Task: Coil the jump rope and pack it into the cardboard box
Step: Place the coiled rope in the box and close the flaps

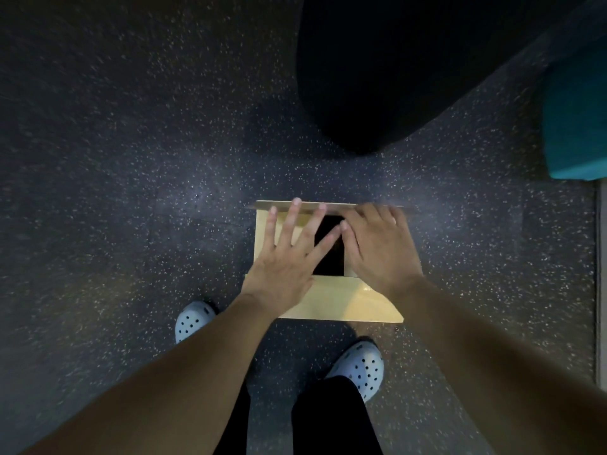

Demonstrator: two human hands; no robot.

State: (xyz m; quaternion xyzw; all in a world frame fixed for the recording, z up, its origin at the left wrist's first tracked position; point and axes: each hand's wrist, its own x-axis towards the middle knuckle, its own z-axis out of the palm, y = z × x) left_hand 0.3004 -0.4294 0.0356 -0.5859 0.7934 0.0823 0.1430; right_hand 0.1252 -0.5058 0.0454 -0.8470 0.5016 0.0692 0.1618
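Note:
A tan cardboard box (341, 305) stands on the dark speckled floor in front of my feet. My left hand (285, 254) lies flat with fingers spread on the box's left flap. My right hand (377, 247) presses with fingers together on the right flap. Between the two flaps a dark gap (329, 254) shows the inside of the box. The near flap hangs open toward me, and the far flap edge (328, 205) stands up behind my fingertips. The jump rope is not visible; the dark interior hides whatever is in the box.
My two light blue perforated clogs (192, 320) (363, 367) stand just behind the box. A large black rounded object (377, 77) looms at the top right. A teal block (574, 119) sits at the right edge.

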